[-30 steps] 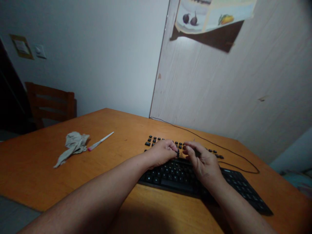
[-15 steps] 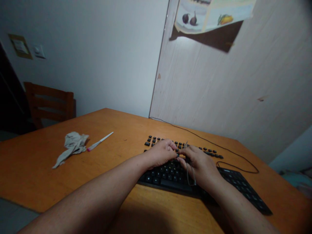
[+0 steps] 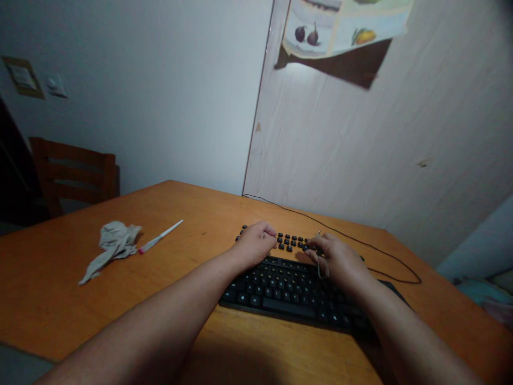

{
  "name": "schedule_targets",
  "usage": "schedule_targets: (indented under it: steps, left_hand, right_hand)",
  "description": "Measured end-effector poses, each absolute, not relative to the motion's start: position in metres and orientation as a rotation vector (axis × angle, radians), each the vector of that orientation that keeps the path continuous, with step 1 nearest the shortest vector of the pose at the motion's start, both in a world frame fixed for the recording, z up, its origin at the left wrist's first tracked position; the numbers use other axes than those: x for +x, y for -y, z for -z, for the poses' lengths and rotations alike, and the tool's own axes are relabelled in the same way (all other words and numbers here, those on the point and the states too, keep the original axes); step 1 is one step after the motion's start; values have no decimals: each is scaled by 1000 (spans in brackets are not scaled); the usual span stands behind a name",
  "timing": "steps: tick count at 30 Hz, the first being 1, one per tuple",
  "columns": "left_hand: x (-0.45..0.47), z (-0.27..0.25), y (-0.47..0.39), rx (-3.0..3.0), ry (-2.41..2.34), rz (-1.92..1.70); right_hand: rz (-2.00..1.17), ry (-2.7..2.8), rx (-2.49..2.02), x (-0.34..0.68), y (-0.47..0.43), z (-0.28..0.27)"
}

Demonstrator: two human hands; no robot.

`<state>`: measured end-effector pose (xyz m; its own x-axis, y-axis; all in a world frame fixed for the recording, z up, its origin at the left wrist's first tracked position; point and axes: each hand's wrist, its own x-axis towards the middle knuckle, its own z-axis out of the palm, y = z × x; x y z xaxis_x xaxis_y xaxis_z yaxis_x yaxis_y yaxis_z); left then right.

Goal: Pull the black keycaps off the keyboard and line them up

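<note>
A black keyboard (image 3: 288, 307) lies in front of me, several of its upper keys taken off. Loose black keycaps (image 3: 289, 241) stand in rows on the table behind it. My left hand (image 3: 258, 241) is closed above the keyboard's back left edge, beside these keycaps; what its curled fingers hold, if anything, is hidden. Farther right, my right hand (image 3: 339, 259) is closed on a thin wire keycap puller (image 3: 323, 268), whose loop hangs below the fingers. The thumb and fingertip of that hand are at the keycaps on the right of the rows.
A crumpled grey cloth (image 3: 116, 243) and a white stick-like tool with a pink end (image 3: 162, 235) lie on the wooden table (image 3: 168, 289) to the left. A black cable (image 3: 332, 230) runs along the back. A wooden chair (image 3: 76, 171) stands at the far left.
My hands, together over the keyboard before, have parted. The left moved left and back, the right moved slightly right to the loose keycaps with the puller still in it. The view shifted slightly.
</note>
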<state>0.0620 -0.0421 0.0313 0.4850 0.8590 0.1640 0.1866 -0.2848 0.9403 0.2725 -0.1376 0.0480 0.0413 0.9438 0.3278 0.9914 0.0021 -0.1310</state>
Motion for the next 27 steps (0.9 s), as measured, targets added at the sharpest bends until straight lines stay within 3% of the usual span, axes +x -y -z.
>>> schedule_targets:
  steps: [27]
  left_hand:
    - [58, -33, 35, 1781, -943, -923]
  right_hand:
    - [54, 2098, -2157, 282, 97, -29]
